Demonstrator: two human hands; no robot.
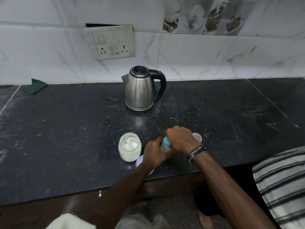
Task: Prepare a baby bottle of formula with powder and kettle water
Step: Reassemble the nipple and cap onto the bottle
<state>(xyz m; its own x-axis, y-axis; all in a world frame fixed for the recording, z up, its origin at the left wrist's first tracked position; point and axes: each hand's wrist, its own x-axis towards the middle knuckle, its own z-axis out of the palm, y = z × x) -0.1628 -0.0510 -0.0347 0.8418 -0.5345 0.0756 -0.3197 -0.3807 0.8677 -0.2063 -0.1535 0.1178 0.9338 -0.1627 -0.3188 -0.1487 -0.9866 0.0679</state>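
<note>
Where kettle (140,91) stands: speckled, perhaps dusty countertop (66,129).

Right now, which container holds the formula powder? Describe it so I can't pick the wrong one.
Start at the steel kettle on the black counter and come straight toward the near edge. The powder jar is the open clear one left of the left hand. Unlike its neighbours, it holds white powder with a pale green scoop standing in it.

Left hand (155,152) gripping baby bottle (165,146), right hand (181,139) on its teal collar, kettle (140,91) behind
</note>
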